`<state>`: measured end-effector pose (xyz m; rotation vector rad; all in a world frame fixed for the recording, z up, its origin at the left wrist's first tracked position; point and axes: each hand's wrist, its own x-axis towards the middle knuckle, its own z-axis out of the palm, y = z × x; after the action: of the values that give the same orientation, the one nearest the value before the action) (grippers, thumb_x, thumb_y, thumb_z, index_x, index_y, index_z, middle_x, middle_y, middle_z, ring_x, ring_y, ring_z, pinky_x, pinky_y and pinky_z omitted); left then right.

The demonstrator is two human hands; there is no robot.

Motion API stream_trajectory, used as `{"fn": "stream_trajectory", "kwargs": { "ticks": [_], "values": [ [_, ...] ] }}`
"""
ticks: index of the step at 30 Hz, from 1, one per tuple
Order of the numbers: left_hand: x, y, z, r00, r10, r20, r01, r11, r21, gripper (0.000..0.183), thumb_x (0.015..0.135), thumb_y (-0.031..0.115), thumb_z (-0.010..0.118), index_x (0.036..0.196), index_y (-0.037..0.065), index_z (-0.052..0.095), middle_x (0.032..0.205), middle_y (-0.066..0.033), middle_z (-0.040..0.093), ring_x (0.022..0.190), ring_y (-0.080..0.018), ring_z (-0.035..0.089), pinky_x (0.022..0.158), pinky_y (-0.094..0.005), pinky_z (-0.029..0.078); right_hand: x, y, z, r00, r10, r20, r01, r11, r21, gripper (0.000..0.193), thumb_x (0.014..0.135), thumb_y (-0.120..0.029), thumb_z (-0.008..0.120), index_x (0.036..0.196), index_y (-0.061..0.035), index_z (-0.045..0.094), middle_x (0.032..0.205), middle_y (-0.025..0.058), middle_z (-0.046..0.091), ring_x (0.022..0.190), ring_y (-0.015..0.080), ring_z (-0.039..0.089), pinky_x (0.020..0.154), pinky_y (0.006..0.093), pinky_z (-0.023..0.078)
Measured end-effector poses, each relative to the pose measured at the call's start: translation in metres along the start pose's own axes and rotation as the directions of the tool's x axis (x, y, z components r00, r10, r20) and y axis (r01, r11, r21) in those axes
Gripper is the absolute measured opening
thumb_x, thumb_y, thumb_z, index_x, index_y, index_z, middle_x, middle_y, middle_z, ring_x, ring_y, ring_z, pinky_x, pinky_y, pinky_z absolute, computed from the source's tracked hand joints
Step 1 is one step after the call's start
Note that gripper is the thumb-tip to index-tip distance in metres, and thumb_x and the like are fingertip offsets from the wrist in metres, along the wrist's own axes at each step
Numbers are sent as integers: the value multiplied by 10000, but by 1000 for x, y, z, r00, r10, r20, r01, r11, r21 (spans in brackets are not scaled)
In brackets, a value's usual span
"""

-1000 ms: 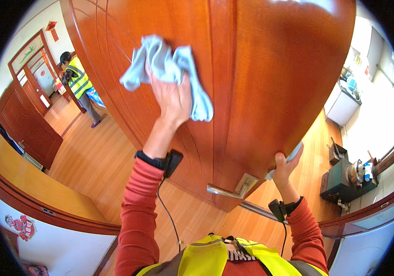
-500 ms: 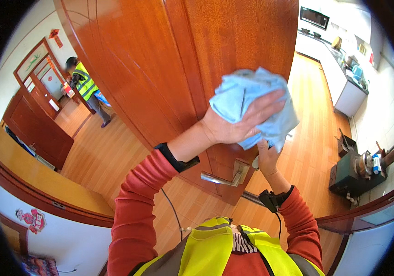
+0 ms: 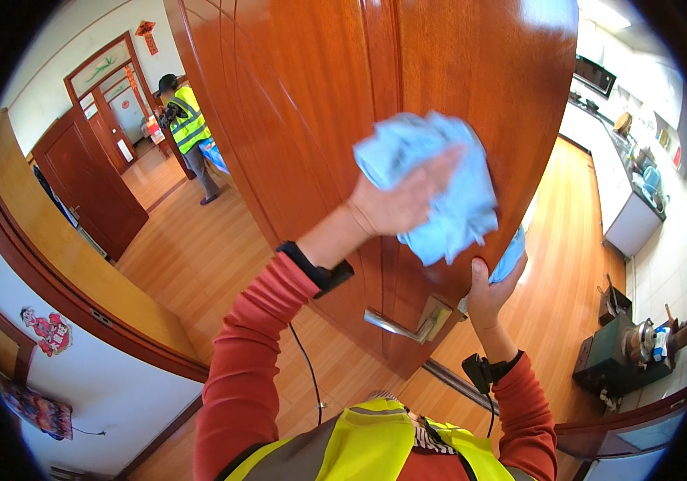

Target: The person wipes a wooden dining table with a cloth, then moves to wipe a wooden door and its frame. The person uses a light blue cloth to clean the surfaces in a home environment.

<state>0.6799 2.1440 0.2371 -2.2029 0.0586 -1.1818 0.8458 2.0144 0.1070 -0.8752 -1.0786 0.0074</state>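
"Cloth (image 3: 460,220), pale blue and bunched, was spread against the upright face of a red-brown door (image 3: 480,64). Where did it lie in relation to the hands?"

"Under the left hand (image 3: 408,196), which was laid across it with fingers stretched toward the upper right. Fabric showed above, below and beyond the fingers, sandwiched between hand and wood."

"Did that hand have hold of it?"

"It looked open and nearly flat, pressing rather than gripping. The fingers were blurred, and whether they pinched a fold could not be told."

"And the right hand (image 3: 492,303)?"

"It was lower and farther right, at the door's free edge, thumb up and fingers closed around a smaller blue cloth (image 3: 510,258). The fingertips were hidden from view."

"How close were the two pieces?"

"Near each other: the large one sat up and to the left of the right thumb, with a narrow strip of wood between."

"What surrounded them?"

"A silver door handle (image 3: 396,325) was below the large cloth, left of the right hand. At far left stood a co-worker in a yellow vest (image 3: 189,120); at right, a metal pot (image 3: 638,343) rested on a dark green box-shaped unit (image 3: 604,353)."
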Motion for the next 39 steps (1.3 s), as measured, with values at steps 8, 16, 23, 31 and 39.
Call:
{"fn": "stream_trajectory", "kwargs": {
  "ticks": [8, 16, 23, 31, 39],
  "values": [
    [16, -77, -19, 921, -308, -238, 339, 935, 102, 501, 852, 300, 546, 1254, 3, 512, 1362, -255, 428, 1284, -480, 350, 1086, -549, 257, -1, 4, 1, 1000, -9, -7, 9, 999, 54, 784, 833, -230, 717, 1404, 42, 254, 1400, 150, 368, 1293, 259, 377, 1093, 401, 291],
    [-73, 2, 22, 877, -480, 28, 481, 876, -40, 716, 791, 361, 593, 1334, -73, 422, 1410, -291, 356, 1280, -498, 354, 1068, -604, 253, -2, 3, 1, 1000, -12, -19, 12, 1000, 16, 750, 825, -163, 685, 1404, 49, 258, 1398, 159, 376, 1288, 260, 387, 1092, 393, 296],
    [-136, 42, 50, 917, -392, 71, 382, 917, 117, 849, 597, 295, 768, 1287, -106, 479, 1460, -259, 341, 1293, -433, 398, 1086, -529, 293, 2, 5, 3, 999, -32, -13, 32, 999, 19, 729, 818, -125, 677, 1399, 49, 273, 1388, 167, 398, 1282, 267, 406, 1088, 398, 311],
    [23, -44, -13, 875, -406, -265, 382, 914, -139, 520, 848, 192, 519, 1314, -32, 470, 1427, -262, 388, 1317, -455, 348, 1098, -520, 266, 0, 7, 2, 999, -49, -23, 50, 998, 48, 720, 832, -144, 690, 1394, 53, 285, 1390, 179, 414, 1280, 272, 426, 1085, 394, 329],
    [41, 16, 2, 954, -295, -44, 277, 930, -241, 816, 688, 202, 688, 1448, 148, 398, 1528, -133, 319, 1369, -326, 353, 1110, -526, 240, -1, 6, 3, 998, -21, -64, 21, 1000, -2, 723, 827, -227, 724, 1371, 37, 328, 1300, 177, 501, 1198, 251, 498, 1024, 379, 394]
  ]
}}
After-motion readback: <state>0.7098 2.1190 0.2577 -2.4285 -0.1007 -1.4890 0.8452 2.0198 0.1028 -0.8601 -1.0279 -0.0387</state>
